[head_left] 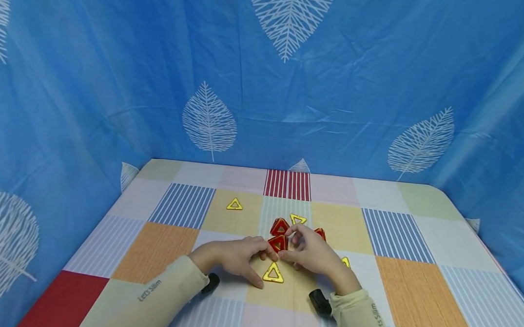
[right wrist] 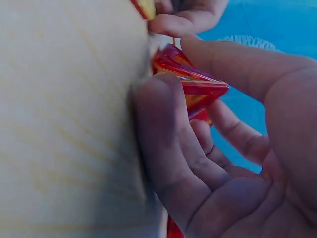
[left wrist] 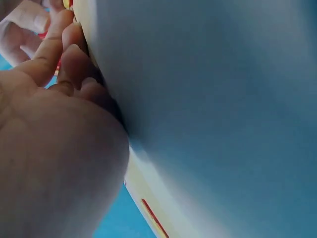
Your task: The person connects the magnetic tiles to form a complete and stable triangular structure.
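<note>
A red triangular pyramid, seemingly built of translucent tiles with hollow centres, stands near the table's middle; close up it shows glossy slanted faces. My right hand holds it between thumb and fingers from the right. My left hand lies on the cloth at the left, its index fingertip by the pyramid's lower left edge and its thumb stretched beside a flat yellow triangle tile. Directly behind stands another red pyramid. In the left wrist view the left hand's fingers are bent and partly hidden.
Another red piece shows behind the right hand. Flat yellow triangles lie at the back left, behind the pyramids and by the right wrist. A patchwork cloth covers the table; a blue leaf-print curtain surrounds it.
</note>
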{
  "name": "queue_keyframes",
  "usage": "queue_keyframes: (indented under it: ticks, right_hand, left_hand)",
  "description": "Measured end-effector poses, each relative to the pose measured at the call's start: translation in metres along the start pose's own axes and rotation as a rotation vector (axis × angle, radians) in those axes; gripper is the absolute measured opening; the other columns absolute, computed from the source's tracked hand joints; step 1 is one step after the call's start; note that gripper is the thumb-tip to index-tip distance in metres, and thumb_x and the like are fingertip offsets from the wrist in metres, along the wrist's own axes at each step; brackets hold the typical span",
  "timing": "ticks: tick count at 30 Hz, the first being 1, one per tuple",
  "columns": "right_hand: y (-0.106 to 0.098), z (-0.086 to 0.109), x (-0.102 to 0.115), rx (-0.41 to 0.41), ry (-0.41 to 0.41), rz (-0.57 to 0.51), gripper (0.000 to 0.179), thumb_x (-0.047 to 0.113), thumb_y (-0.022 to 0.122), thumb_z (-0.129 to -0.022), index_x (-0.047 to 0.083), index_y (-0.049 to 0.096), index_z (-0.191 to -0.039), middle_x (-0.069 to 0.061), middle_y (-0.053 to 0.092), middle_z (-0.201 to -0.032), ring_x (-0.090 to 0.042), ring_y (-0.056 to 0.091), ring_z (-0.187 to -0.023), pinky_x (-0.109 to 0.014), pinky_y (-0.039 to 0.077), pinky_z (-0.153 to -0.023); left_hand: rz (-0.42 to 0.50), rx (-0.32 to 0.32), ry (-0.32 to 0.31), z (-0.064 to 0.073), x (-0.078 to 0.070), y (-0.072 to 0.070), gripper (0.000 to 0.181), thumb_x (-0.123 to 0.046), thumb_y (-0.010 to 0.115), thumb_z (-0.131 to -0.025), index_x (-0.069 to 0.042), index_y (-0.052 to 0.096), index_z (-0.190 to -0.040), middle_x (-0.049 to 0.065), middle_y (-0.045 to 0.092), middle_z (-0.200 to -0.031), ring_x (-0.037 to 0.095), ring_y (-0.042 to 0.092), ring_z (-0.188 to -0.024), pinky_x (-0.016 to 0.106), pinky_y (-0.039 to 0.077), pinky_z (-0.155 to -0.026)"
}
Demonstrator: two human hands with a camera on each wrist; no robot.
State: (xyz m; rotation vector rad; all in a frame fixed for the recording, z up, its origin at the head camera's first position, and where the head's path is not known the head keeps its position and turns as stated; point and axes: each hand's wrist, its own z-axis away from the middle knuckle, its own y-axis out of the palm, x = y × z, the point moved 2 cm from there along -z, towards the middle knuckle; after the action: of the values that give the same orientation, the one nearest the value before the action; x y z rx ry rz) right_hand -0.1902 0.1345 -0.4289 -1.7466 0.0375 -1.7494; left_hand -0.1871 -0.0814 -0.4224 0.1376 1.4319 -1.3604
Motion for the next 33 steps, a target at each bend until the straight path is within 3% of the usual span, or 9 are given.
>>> queue_keyframes:
  ticks: [8, 14, 22, 28, 33]
  right_hand:
    - [-0.024, 0.01, 0.003, -0.009, -0.002, -0.078, 0.046, 0.011, 0.08, -0.087, -0.003, 0.052, -0.12, -0.017, 0.05, -0.097, -0.031, 0.064, -0.06, -0.042, 0.056, -0.057]
    - [-0.056, 0.028, -0.005, 0.041, -0.007, -0.017, 0.04, 0.011, 0.083, -0.084, -0.004, 0.061, -0.114, -0.019, 0.054, -0.094, -0.023, 0.059, -0.064, -0.038, 0.053, -0.054]
    - [-0.1, 0.06, -0.037, 0.087, 0.02, -0.025, 0.06, 0.005, 0.09, -0.072, -0.007, 0.059, -0.122, -0.019, 0.054, -0.103, -0.019, 0.058, -0.071, -0.031, 0.051, -0.059]
    - [-0.107, 0.079, -0.052, 0.061, 0.068, 0.013, 0.063, 0.01, 0.092, -0.071, -0.007, 0.059, -0.123, -0.016, 0.056, -0.108, -0.019, 0.057, -0.076, -0.029, 0.05, -0.062]
    - [-0.102, 0.085, -0.051, -0.043, 0.171, 0.128, 0.065, 0.017, 0.095, -0.068, -0.004, 0.062, -0.12, -0.012, 0.058, -0.106, -0.02, 0.057, -0.078, -0.029, 0.05, -0.064]
  left_hand:
    - [-0.128, 0.016, -0.047, 0.001, -0.003, 0.005, 0.042, -0.036, 0.08, -0.087, -0.034, 0.059, -0.123, -0.016, 0.046, -0.118, 0.008, 0.038, -0.107, 0.034, 0.033, -0.096]
    - [-0.147, 0.015, -0.052, 0.003, -0.005, 0.005, 0.041, -0.037, 0.08, -0.087, -0.036, 0.059, -0.122, -0.016, 0.045, -0.118, 0.008, 0.038, -0.104, 0.034, 0.033, -0.095]
    - [-0.147, 0.019, -0.058, 0.004, -0.004, 0.005, 0.041, -0.04, 0.079, -0.087, -0.037, 0.058, -0.122, -0.016, 0.045, -0.118, 0.009, 0.037, -0.103, 0.034, 0.032, -0.094]
    - [-0.18, 0.027, -0.072, 0.001, -0.007, 0.007, 0.041, -0.045, 0.078, -0.087, -0.037, 0.055, -0.121, -0.015, 0.043, -0.114, 0.01, 0.037, -0.102, 0.034, 0.032, -0.092]
    - [-0.181, 0.03, -0.078, 0.0, -0.007, 0.006, 0.041, -0.044, 0.078, -0.087, -0.037, 0.055, -0.12, -0.015, 0.042, -0.113, 0.011, 0.037, -0.101, 0.034, 0.031, -0.091]
